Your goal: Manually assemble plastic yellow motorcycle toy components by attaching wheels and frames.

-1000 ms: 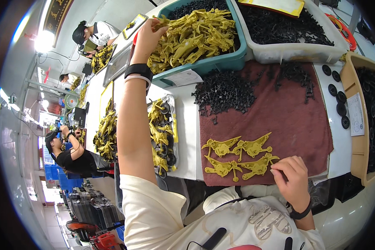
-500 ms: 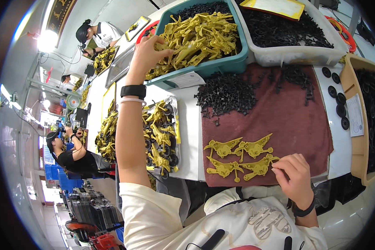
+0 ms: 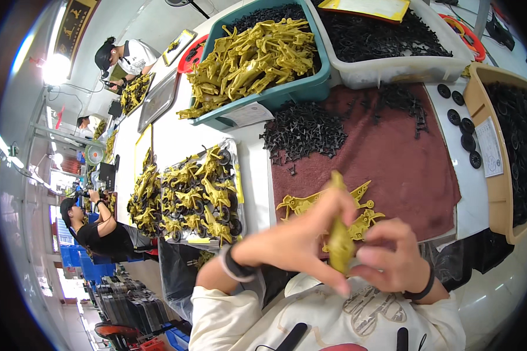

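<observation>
Blurred by motion, a yellow plastic toy motorcycle body part (image 3: pixel 341 243) is held upright over the front of the cloth. My left hand (image 3: pixel 301 237) grips it from the left, fingers above and thumb below. From the right, the curled fingers of my right hand (image 3: pixel 395 260) meet its lower end. Behind my hands, flat yellow body parts (image 3: pixel 301 203) lie on the dark red cloth (image 3: pixel 404 169); my hands partly cover them. A heap of small black plastic pieces (image 3: pixel 304 131) lies farther back on the cloth.
A teal bin (image 3: pixel 298 96) heaped with yellow parts stands at the back, beside a white bin (image 3: pixel 404 73) of black pieces. A tray (image 3: pixel 238 187) of toy motorcycles is at left. Black wheels (image 3: pixel 467 142) lie near a tan bin (image 3: pixel 498 205). Two people work at far left.
My left hand has come from the teal bin to the front of the cloth with a yellow part. My right hand has left the laid-out parts and moved toward it. The view has shifted slightly.
</observation>
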Available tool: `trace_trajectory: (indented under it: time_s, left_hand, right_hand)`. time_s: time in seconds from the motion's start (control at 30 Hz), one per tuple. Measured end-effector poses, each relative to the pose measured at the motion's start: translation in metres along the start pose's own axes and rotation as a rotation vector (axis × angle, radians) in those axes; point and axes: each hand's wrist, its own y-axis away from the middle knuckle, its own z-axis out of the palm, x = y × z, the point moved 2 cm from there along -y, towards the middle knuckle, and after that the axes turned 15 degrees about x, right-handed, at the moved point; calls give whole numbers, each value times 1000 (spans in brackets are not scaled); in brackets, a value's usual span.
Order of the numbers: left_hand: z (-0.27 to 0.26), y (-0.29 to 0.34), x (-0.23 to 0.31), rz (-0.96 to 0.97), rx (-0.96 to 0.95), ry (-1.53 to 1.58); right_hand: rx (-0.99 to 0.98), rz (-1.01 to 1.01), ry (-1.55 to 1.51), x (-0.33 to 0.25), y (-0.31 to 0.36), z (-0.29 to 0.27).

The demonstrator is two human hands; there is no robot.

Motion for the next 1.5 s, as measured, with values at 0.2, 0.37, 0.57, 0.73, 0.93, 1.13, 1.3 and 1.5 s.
trace_trajectory:
  time_s: [0.2, 0.37, 0.57, 0.73, 0.93, 1.13, 1.3, 1.5]
  left_hand:
    - [68, 9, -12, -563, 301, 867]
    - [88, 19, -9, -539, 233, 882]
    - [58, 20, 15, -451, -147, 114]
    - [50, 28, 5, -224, 273, -90]
    - [63, 27, -4, -124, 301, -41]
    - [68, 35, -13, -233, 324, 6]
    - [71, 36, -6, -212, 415, -104]
    - [68, 41, -4, -126, 430, -104]
  right_hand:
    - [278, -140, -141, 8, 10, 4]
    - [0, -227, 40, 6, 10, -8]
    - [191, -144, -10, 1, 9, -27]
    - [171, -102, 134, -3, -2, -16]
    - [-26, 66, -110, 1, 1, -8]
    - [-184, 110, -120, -2, 2, -10]
    - [-269, 110, -133, -4, 0, -9]
    - [-311, 62, -167, -4, -3, -9]
